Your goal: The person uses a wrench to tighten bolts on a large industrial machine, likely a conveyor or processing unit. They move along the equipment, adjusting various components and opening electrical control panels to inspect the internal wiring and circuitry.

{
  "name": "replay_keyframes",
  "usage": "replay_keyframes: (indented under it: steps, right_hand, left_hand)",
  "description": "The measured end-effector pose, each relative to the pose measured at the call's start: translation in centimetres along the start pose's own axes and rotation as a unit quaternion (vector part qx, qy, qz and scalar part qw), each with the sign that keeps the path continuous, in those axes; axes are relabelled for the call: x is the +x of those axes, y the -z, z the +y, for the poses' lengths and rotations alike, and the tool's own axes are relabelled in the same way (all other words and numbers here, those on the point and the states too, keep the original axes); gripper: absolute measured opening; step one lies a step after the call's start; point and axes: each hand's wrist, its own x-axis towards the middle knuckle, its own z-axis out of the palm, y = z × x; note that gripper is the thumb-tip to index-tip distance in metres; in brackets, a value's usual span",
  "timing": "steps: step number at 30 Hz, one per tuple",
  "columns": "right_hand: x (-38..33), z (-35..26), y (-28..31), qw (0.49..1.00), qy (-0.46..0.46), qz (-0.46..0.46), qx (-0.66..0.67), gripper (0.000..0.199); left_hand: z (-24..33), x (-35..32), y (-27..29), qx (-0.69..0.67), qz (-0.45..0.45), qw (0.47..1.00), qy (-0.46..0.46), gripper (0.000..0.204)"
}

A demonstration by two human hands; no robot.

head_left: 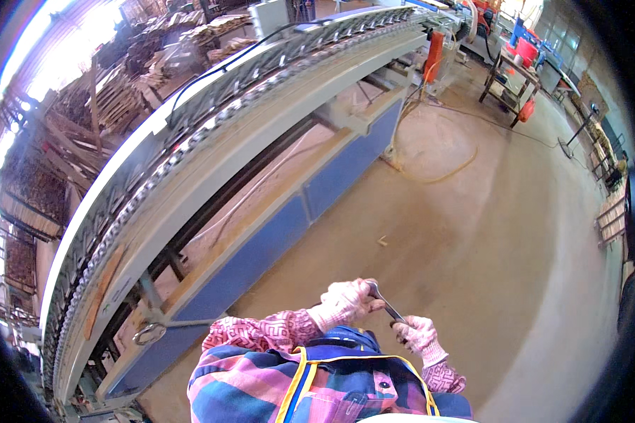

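A slim metal wrench [386,303] is held in front of my body, slanting from upper left to lower right. My left hand [347,303], in a pale knitted glove, is closed around its upper end. At its lower end, my right hand [421,334], gloved alike, grips the shaft with curled fingers. Both hands are clear of the long machine on the left. The glove fingers hide parts of the wrench's two ends.
A long pale machine with a chain track [211,116] and blue lower panels [250,257] runs along my left. A yellowish hose [441,180] lies on the concrete floor ahead. A small table [504,81] with a red bucket [525,51] stands far right. Wood piles [120,95] lie beyond the machine.
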Motion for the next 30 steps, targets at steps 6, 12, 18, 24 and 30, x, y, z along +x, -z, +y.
replay_keyframes:
  steps: [6, 12, 18, 24, 30]
  right_hand:
    - [14.8, -16.8, 16.0, 0.983, 0.109, -0.020, -0.147, 0.031]
    - [29.1, -31.0, 32.3, 0.985, 0.014, 0.087, -0.150, 0.028]
    - [35.3, -36.0, 51.3, 0.998, -0.009, 0.069, -0.003, 0.026]
    - [48.3, -40.2, 68.0, 0.968, 0.035, -0.021, 0.248, 0.029]
    - [60.6, -54.0, 79.4, 0.845, 0.062, -0.322, 0.423, 0.063]
  left_hand:
    - [1.2, 23.7, -0.7, 0.047, -0.001, 0.999, 0.018, 0.036]
    - [9.5, 48.1, 5.1, 0.103, -0.131, 0.985, 0.041, 0.046]
    - [22.5, 68.0, 12.2, 0.001, -0.056, 0.986, -0.155, 0.029]
    - [32.1, 89.4, 14.1, -0.491, -0.148, 0.841, -0.176, 0.037]
    - [40.1, 106.3, 19.0, -0.666, -0.164, 0.721, -0.094, 0.027]
